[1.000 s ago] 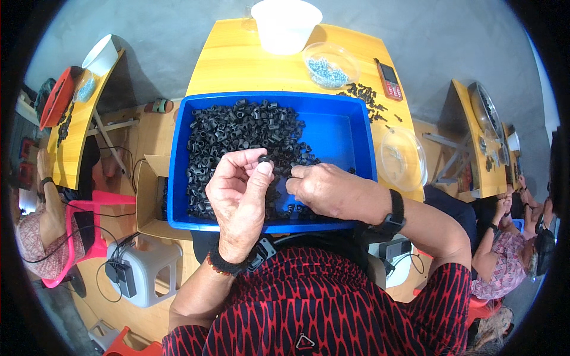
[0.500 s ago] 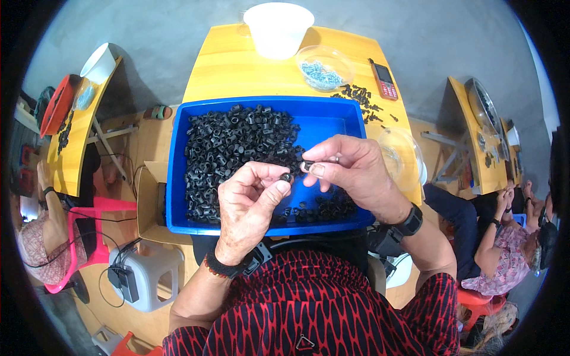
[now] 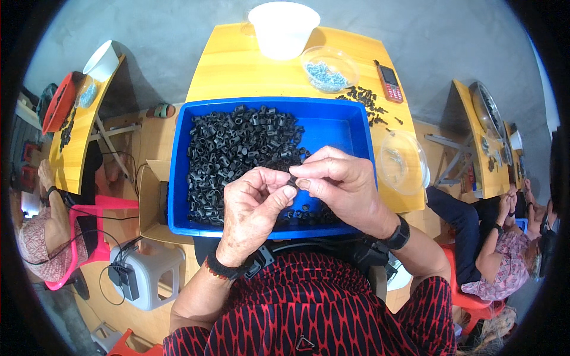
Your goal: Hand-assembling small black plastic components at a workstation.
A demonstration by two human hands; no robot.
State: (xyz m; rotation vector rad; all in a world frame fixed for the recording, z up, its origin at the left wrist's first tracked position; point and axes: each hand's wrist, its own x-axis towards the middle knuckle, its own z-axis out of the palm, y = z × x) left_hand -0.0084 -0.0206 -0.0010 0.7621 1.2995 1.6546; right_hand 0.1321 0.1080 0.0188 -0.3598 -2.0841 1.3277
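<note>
Above the blue tray (image 3: 356, 111) my two hands meet fingertip to fingertip. My left hand (image 3: 254, 204) pinches a small black plastic part (image 3: 291, 180), mostly covered by the fingers. With thumb and forefinger, my right hand (image 3: 343, 185) presses a second small black piece against it; that piece is almost hidden. A thick heap of short black plastic fittings (image 3: 231, 139) fills the left and middle of the tray. Nearer me on the right lies a smaller group of black pieces (image 3: 317, 215), partly behind my right hand.
On the yellow table (image 3: 237, 65) stand a white tub (image 3: 284, 29), a clear bowl of bluish screws (image 3: 326, 74), loose black pieces (image 3: 368, 101), a red phone (image 3: 390, 83) and a clear lid-like dish (image 3: 402, 160). A cardboard box (image 3: 155, 204) adjoins the tray; people sit at both sides.
My right hand has moved left and slightly down, bringing its small black piece against the part in my left hand. Before, the two were a little apart.
</note>
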